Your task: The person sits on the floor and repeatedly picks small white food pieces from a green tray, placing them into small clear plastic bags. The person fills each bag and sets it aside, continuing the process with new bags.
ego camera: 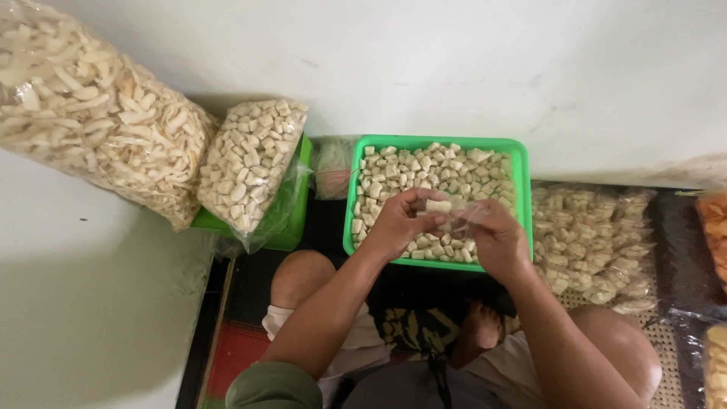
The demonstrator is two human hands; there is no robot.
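Note:
A green plastic tray [519, 163] full of small pale square snack pieces [424, 170] sits on the floor against the white wall, just past my knees. Over its near edge my left hand [397, 222] pinches a few of the pale pieces and pushes them into a small clear plastic bag [458, 220]. My right hand [496, 241] grips that bag from the right and holds its mouth apart. Both hands meet at the bag, which holds a few pieces.
A big clear bag of pale strip crackers [91, 113] leans at the left, and a bag of square pieces [250, 163] rests on a green box [291, 220]. Several small filled packets [594, 242] lie right of the tray. Orange snacks [714, 227] show at the right edge.

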